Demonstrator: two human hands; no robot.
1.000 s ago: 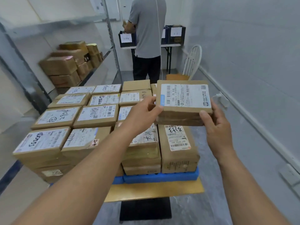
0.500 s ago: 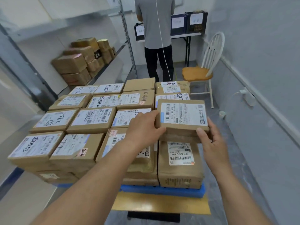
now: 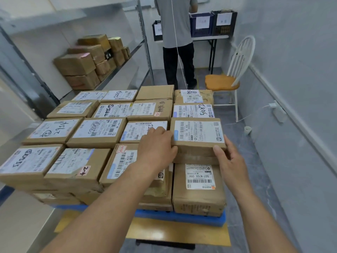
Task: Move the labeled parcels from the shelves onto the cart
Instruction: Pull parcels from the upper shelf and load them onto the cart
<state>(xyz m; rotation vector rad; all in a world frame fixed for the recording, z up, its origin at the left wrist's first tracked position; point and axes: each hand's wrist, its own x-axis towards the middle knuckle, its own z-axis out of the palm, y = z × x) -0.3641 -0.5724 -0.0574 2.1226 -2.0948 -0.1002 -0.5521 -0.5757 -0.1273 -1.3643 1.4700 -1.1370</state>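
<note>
Both hands hold one labeled parcel point(image 3: 197, 132) at the right side of the cart point(image 3: 182, 217), and from the head camera I see it flat, label up. The left hand point(image 3: 156, 145) wraps the parcel's left edge, with the thumb on the near face and the fingers curled over the top edge beside the label. The right hand point(image 3: 230, 159) takes the near right corner, thumb pressed on the front face, fingers round the right side and hidden from me.

The parcel's top is level with the packed top layer point(image 3: 98, 130) of labeled boxes that covers the cart's blue deck. It lies in the rightmost column, directly behind a lower parcel point(image 3: 198, 190) whose white label faces up toward me. I cannot tell whether its underside has touched what lies beneath.

To the left, brown boxes point(image 3: 85, 64) are stacked on a metal shelf point(image 3: 118, 70). Beyond the cart a person point(image 3: 176, 24) stands with their back to me at a table point(image 3: 209, 37) that carries dark crates point(image 3: 201, 24) with paper signs. A white chair point(image 3: 221, 82) with a wooden seat stands near the right wall.
</note>
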